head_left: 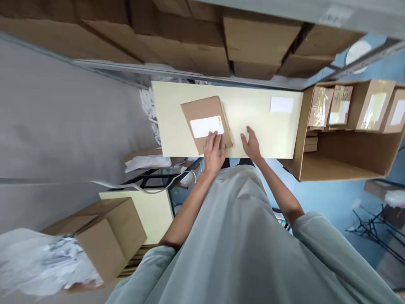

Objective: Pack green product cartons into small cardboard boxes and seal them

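Observation:
On the cream tabletop (253,109) lies a flat brown cardboard box (201,109), turned slightly askew. A white label (205,126) is on its upper face, with a small orange mark at one corner. My left hand (214,152) rests on the near part of the box, its fingers spread out over the label's lower edge. My right hand (251,145) is over the table to the right of the box, apart from it, with thumb and fingers apart and nothing in them. Toward the table's far right lies a white paper slip (281,104).
A large open carton (351,164) holding several taped, labelled boxes (375,105) stands at the table's right end. Cardboard boxes (262,38) line the shelf above the far edge. At lower left are an open box (110,232) and a plastic bag of white scraps (60,261).

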`<state>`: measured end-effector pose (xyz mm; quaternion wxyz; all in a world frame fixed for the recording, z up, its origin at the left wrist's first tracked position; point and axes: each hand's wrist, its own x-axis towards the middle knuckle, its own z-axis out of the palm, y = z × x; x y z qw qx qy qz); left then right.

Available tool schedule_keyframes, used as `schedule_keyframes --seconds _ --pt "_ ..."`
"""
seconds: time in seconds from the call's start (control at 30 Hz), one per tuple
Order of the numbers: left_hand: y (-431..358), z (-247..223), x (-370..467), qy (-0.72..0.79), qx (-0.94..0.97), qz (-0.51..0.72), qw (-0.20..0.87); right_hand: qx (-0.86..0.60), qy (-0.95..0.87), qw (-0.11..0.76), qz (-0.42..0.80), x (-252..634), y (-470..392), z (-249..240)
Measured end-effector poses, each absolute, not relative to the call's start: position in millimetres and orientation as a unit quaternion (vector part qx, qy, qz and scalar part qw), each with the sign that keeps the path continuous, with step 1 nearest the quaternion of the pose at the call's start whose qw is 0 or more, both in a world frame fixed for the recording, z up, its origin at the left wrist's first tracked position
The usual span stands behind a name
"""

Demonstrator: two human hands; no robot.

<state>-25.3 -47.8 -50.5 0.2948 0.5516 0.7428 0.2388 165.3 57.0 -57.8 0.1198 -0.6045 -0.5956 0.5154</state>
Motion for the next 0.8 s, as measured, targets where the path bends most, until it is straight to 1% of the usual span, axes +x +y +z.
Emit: schedule_keyframes --seconds 0.13,0.3,0.4,0.57,0.67,0.8 --pt "-52.0 -62.7 -11.5 0.738 0.565 0.209 0.303 -0.607 -0.485 0.092 0.624 176.4 -10.9 -81.5" --pt "-52.0 -70.1 -11.5 0.751 0.550 0.197 0.309 -0.512 -0.468 0.129 0.708 155.3 -24.8 -99.8" --pt "-51.2 -70.7 -12.3 0.753 0.554 0.192 0.300 -0.492 -0.457 0.148 0.726 127.2 -9.6 -116.1" --pt "-46.9 -73.4 -8.0 0.761 0.549 0.182 0.293 -0.504 -0.421 0.154 0.738 92.2 30.6 -137.3" --pt "-44.4 -74.6 -7.5 0.762 0.551 0.183 0.287 -0.508 -0.416 0.164 0.736 100.4 37.6 -134.1" --pt "-43.2 -76.1 -6.9 0.755 0.558 0.193 0.286 -0.522 -0.406 0.134 0.738 126.9 23.6 -121.8"
